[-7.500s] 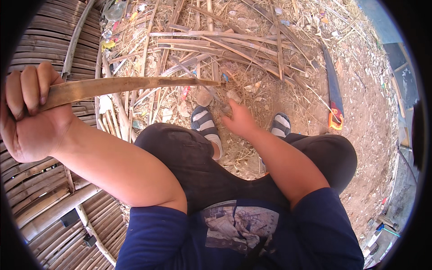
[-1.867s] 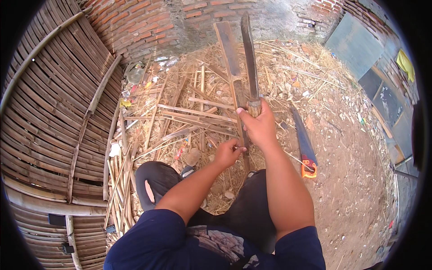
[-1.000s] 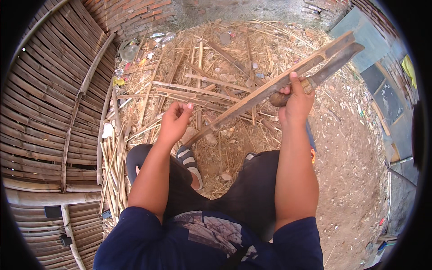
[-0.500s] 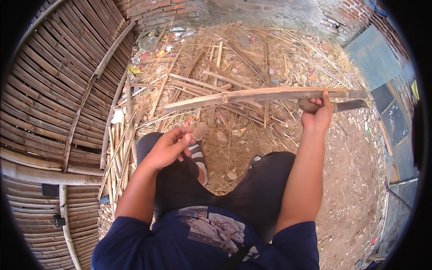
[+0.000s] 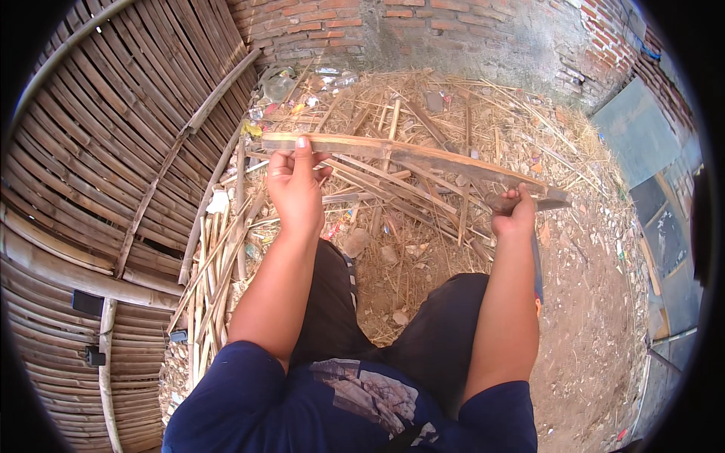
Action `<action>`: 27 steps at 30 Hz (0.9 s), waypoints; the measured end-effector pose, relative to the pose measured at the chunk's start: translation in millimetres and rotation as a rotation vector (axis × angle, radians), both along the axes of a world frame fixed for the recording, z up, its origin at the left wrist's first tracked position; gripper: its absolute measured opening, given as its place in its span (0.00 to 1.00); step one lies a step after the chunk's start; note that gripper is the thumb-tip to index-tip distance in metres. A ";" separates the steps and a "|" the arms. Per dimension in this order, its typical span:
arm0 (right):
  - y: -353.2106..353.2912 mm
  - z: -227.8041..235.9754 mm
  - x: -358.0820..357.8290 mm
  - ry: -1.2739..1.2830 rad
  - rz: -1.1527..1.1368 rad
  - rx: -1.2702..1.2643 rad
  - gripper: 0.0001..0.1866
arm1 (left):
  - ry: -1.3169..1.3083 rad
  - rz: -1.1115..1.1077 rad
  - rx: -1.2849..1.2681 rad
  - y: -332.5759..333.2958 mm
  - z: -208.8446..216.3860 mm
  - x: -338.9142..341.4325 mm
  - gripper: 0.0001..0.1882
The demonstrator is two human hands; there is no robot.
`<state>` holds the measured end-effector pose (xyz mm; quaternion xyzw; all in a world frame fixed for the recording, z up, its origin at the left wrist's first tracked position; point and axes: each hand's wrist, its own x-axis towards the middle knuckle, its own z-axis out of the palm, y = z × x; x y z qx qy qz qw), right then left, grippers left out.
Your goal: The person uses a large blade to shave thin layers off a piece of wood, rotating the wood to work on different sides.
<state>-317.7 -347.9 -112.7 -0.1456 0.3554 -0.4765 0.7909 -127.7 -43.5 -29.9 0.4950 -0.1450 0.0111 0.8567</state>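
Note:
A long split bamboo strip (image 5: 423,155) is held up in front of me, slanting down toward the right. At its left end my left hand (image 5: 298,174) is closed, with the thumb pressed on the edge. Near its right end my right hand (image 5: 515,213) grips the strip together with a large knife (image 5: 553,204), whose dark blade points right and whose handle shows left of the fingers. Part of the handle is hidden by the hand.
Scattered bamboo pieces (image 5: 408,189), straw and litter cover the ground ahead. A bundle of thin bamboo sticks (image 5: 204,279) lies left, beside a bamboo slat wall (image 5: 83,158). A brick wall (image 5: 453,34) stands at the back; grey panels (image 5: 642,136) line the right.
My left hand, empty before, has moved up and forward and taken hold of the strip's left end. The right hand has come down and slightly left, and the strip's left end has risen.

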 end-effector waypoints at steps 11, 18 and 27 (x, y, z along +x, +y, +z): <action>-7.8 -27.9 -35.5 0.573 0.127 0.017 0.10 | -0.639 0.228 0.623 -25.3 54.6 11.3 0.15; 84.0 77.7 -40.3 0.779 0.358 -0.795 0.15 | -0.796 0.239 0.629 -60.4 39.0 2.6 0.15; 144.1 171.6 -30.7 0.783 0.419 -1.271 0.26 | -0.862 0.237 0.618 -71.2 43.2 -8.9 0.15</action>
